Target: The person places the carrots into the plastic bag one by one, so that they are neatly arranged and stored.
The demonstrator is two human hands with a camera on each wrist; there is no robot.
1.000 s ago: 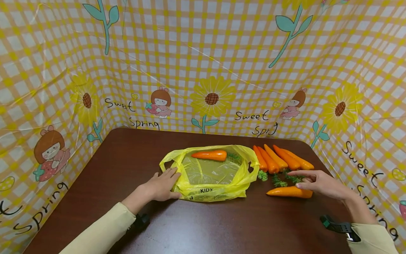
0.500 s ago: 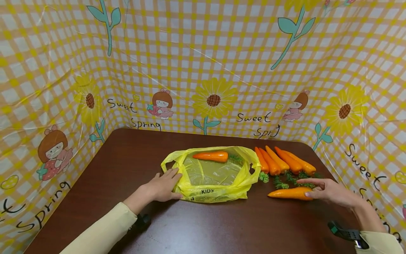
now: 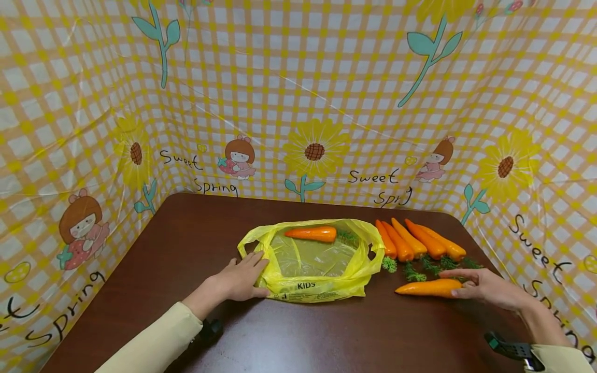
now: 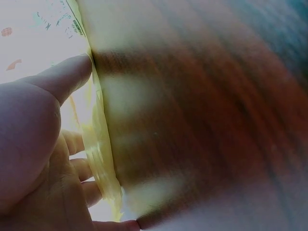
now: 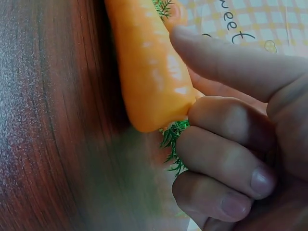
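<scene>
A yellow plastic bag (image 3: 322, 282) lies open in the middle of the brown table (image 3: 186, 238), with one orange carrot (image 3: 311, 233) inside at its far edge. My left hand (image 3: 258, 277) rests flat on the bag's left edge (image 4: 103, 159), fingers straight. To the right of the bag a single carrot (image 3: 425, 288) lies crosswise on the table. My right hand (image 3: 459, 284) grips its thick leafy end, one finger along the top and the other fingers (image 5: 226, 159) curled at the end of the carrot (image 5: 149, 72).
Several more carrots (image 3: 415, 241) with green tops lie side by side behind the right hand, near the table's back right corner. A yellow checked cloth wall (image 3: 308, 103) with sunflowers encloses the table on three sides.
My right hand has come down from above the loose carrot and closed its fingers on the thick end. The left hand has stayed on the bag's edge.
</scene>
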